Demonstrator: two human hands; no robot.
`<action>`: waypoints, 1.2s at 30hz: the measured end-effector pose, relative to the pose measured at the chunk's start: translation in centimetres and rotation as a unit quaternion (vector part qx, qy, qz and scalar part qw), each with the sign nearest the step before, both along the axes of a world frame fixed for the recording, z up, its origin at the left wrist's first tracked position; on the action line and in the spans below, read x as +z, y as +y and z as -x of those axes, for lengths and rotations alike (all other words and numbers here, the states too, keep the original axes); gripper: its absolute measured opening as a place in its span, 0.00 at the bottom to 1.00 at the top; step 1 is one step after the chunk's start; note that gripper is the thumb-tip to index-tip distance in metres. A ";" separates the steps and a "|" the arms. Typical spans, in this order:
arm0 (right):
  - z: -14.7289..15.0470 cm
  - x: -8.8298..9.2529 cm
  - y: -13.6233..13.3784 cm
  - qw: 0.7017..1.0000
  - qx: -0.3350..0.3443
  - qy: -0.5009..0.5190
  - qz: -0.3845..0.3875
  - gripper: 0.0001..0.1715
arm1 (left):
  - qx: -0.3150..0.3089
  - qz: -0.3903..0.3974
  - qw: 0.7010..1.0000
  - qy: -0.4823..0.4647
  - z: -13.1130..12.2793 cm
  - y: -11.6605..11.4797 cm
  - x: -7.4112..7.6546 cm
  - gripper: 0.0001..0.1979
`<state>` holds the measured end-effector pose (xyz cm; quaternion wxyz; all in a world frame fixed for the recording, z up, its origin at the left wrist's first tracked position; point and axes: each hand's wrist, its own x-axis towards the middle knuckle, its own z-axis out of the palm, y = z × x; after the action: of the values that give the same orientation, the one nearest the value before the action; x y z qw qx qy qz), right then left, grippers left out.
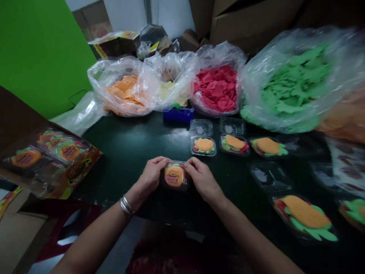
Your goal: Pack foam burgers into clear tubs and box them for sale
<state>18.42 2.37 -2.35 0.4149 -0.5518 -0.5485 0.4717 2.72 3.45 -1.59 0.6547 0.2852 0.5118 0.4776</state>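
A closed clear plastic box [175,176] with a toy burger inside stands near the table's front edge, in the middle of the head view. A printed label lies over its orange bun. My left hand [154,172] grips the box's far left corner between thumb and fingers. On the far right corner, my right hand [202,178] pinches the rim the same way. Beyond my right hand sits an open clear box [203,145] holding a burger of orange, green and red foam pieces. Another open box [234,144] is beside it.
Bags of orange [125,91], red [218,89] and green foam pieces [296,82] line the back, with a blue tape dispenser [178,115] before them. At left, a carton [82,167] holds several packed burgers. More open burger boxes [305,217] lie at right.
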 end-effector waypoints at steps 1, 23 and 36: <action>0.1 -0.1 0.3 1.000 -0.010 -0.004 -0.008 0.16 | 0.010 -0.010 1.000 -0.008 -0.1 0.6 0.1 0.14; 2.4 1.2 -4.2 0.974 -0.107 0.095 -0.178 0.23 | 0.146 -0.104 0.974 -0.141 -2.5 -2.0 4.9 0.14; 0.4 -0.1 -4.9 0.988 -0.028 0.110 -0.106 0.26 | -0.216 -0.123 0.963 0.107 1.0 0.7 6.7 0.16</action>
<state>18.00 -2.49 -2.43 0.5417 -0.4646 -0.5308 0.4570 1.75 4.12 5.06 0.6435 0.5168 0.4427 0.3507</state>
